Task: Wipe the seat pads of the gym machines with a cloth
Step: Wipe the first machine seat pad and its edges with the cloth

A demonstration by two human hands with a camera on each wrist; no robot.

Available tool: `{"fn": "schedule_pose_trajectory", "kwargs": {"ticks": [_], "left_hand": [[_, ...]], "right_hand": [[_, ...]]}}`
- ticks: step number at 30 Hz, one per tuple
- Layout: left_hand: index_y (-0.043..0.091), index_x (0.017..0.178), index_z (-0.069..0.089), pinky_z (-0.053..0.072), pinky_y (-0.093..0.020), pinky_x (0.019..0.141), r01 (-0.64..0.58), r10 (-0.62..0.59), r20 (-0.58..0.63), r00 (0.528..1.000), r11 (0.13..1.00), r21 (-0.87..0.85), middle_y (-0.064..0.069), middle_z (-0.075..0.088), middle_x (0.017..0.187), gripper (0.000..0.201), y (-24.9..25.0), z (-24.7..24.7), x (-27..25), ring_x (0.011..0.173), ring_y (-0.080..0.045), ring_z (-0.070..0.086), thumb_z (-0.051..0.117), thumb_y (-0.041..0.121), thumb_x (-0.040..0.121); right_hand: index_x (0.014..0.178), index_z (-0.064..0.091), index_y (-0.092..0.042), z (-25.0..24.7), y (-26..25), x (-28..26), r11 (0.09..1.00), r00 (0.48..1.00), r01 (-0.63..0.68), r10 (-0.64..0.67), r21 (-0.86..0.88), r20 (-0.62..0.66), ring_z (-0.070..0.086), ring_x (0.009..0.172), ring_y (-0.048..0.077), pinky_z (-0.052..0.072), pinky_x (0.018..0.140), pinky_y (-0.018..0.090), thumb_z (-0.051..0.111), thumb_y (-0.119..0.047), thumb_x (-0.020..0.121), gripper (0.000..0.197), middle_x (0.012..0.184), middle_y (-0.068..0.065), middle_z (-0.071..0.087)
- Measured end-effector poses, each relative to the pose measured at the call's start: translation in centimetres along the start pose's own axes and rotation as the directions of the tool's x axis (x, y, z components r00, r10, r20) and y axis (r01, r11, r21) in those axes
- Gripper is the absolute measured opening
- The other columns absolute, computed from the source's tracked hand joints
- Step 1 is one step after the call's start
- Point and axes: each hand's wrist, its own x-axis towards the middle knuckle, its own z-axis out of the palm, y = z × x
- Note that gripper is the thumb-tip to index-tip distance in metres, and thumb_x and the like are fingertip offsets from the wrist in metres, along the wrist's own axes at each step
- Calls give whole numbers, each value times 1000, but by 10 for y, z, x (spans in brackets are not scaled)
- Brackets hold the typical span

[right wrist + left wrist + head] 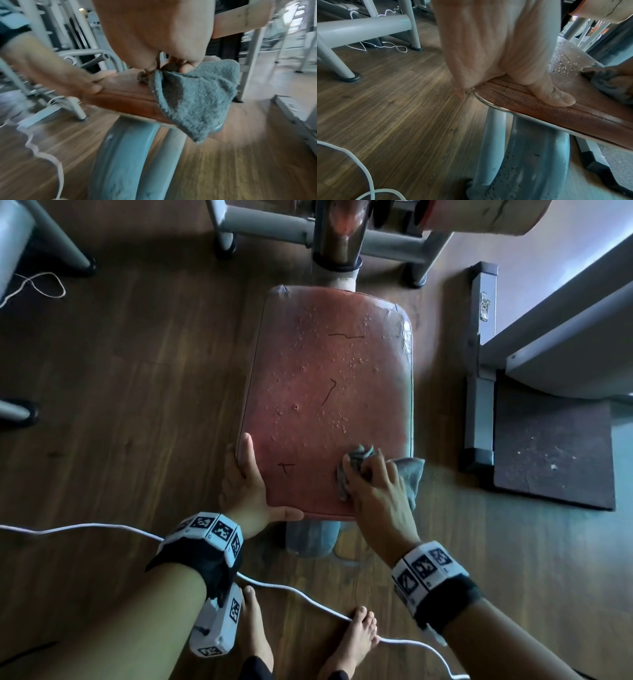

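A worn red seat pad (325,405) with droplets on its far half fills the middle of the head view. My right hand (373,484) grips a bunched grey cloth (407,474) on the pad's near right part, and a flap of it hangs over the right edge. The right wrist view shows the cloth (197,94) draped over the pad's (123,97) front corner under my right hand (163,33). My left hand (253,491) braces the near left corner, one finger straight along the left edge and the thumb (556,97) flat on the pad's (539,108) front side.
A grey support post (310,537) stands under the seat. A white cable (301,594) trails over the wooden floor past bare feet (352,642). A grey machine frame (274,227) stands behind the pad. At the right are a black mat (555,453) and a grey frame rail (479,371).
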Motion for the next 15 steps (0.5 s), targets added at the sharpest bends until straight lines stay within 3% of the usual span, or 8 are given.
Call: {"fn": "schedule_pose_trajectory", "kwargs": {"ticks": [4, 8, 10, 13, 15], "left_hand": [[40, 117, -57, 3, -47, 121, -6, 6, 4, 1000, 1000, -7, -7, -34, 154, 160, 0, 0, -1, 146, -23, -21, 86, 59, 47], [38, 120, -55, 3, -47, 121, 20, -20, -7, 1000, 1000, -7, -6, -34, 154, 160, -1, 1, 1, 147, -23, -20, 86, 60, 47], [40, 122, -53, 6, -51, 120, 15, -15, -10, 1000, 1000, -27, -6, -32, 155, 161, -3, 2, 2, 147, -23, -19, 86, 61, 45], [43, 128, -49, 8, -56, 119, -2, 3, 9, 1000, 996, -87, -6, -31, 156, 163, -8, 5, 4, 147, -25, -18, 85, 65, 38], [44, 131, -46, 9, -58, 118, -21, 24, 16, 1000, 990, -142, -3, -33, 155, 161, -11, 7, 6, 147, -23, -19, 85, 64, 38]], "right_hand": [[138, 51, -19, -5, 9, -11, 987, 987, 155, -152, -46, 58, 46, 97, 27, 50, 84, 43, 59, -8, 80, 59, 114, 8, 49], [136, 53, -26, -8, 15, 20, 996, 996, -87, 87, -7, 12, 46, 106, 30, 50, 86, 47, 53, -27, 92, 44, 124, 9, 47], [139, 49, -27, -7, 6, 17, 994, 994, -108, 108, -28, 10, 43, 106, 28, 48, 88, 46, 50, -33, 95, 45, 126, 6, 43], [143, 41, -37, -8, -5, -8, 992, 987, 117, -109, -57, 120, 43, 109, 24, 44, 93, 44, 47, -45, 94, 50, 129, -1, 40], [146, 30, -44, -9, 1, -14, 969, 953, 230, -206, -85, 221, 38, 126, 26, 36, 104, 46, 43, -56, 92, 57, 141, -2, 36]]}}
